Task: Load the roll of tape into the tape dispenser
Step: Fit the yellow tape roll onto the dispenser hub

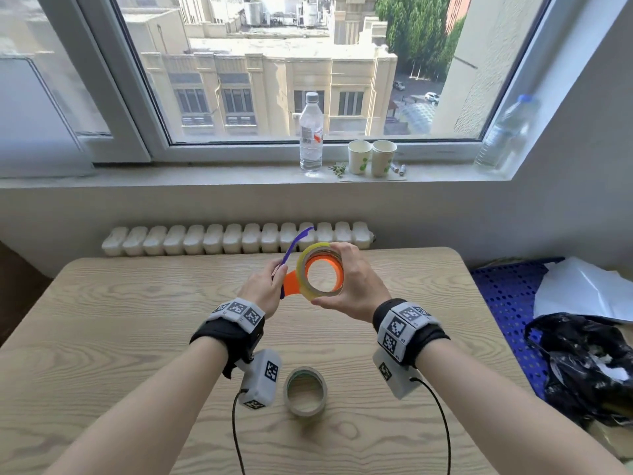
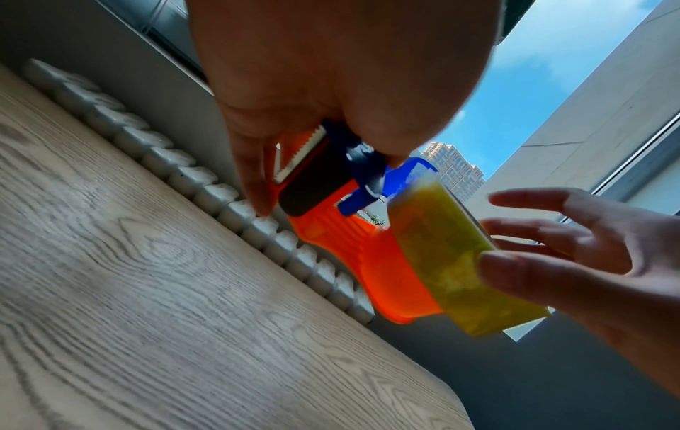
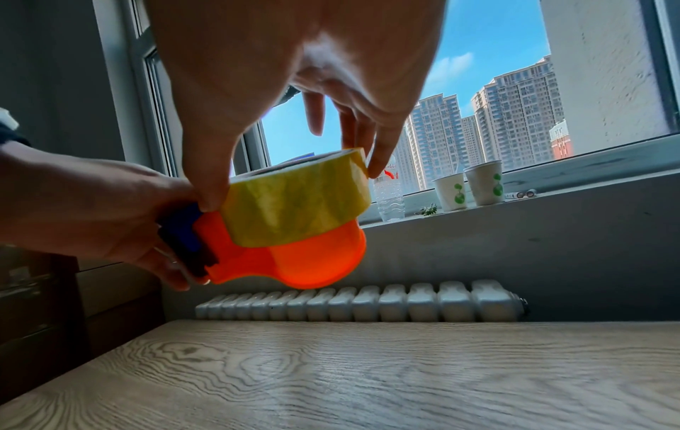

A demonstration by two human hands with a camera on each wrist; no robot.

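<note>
Your right hand (image 1: 349, 282) is gripping the roll of tape (image 1: 317, 270) across its outer rim, thumb at the near side and fingertips (image 3: 375, 171) at the far side. Your left hand (image 1: 263, 289) is pinching the tape dispenser (image 1: 291, 279) at its cutter end, where the toothed blade (image 2: 298, 157) and the blue lever (image 1: 294, 246) are sitting. Both are being held up in the air over the table (image 1: 137, 320), well clear of the wood.

The relation that matters here: the roll is lying at about 3 o'clock from your left hand and 10 o'clock from your right, so the right hand is the nearer one and is doing the seating. The roll's axis is pointing roughly toward your face, in line with the orange hub (image 1: 325, 272), which is showing through the roll's hole. In the right wrist view the roll is riding only partway onto the orange drum (image 3: 309, 259), tilted a little, with orange still bare beyond its edge. I am judging it as started but not pushed home; the coming push probably wants to run straight along that axis while your left hand braces against it.

A second roll (image 1: 306, 390) is lying flat on the table at 6 o'clock from your hands, between your wrists.

On the sill at 12 o'clock, a water bottle (image 1: 311, 132) is carrying a label with red marking too small to read, and two paper cups (image 1: 371, 157) are showing a green printed motif; no words are legible. The white mark on the blue lever is too blurred to read.
</note>
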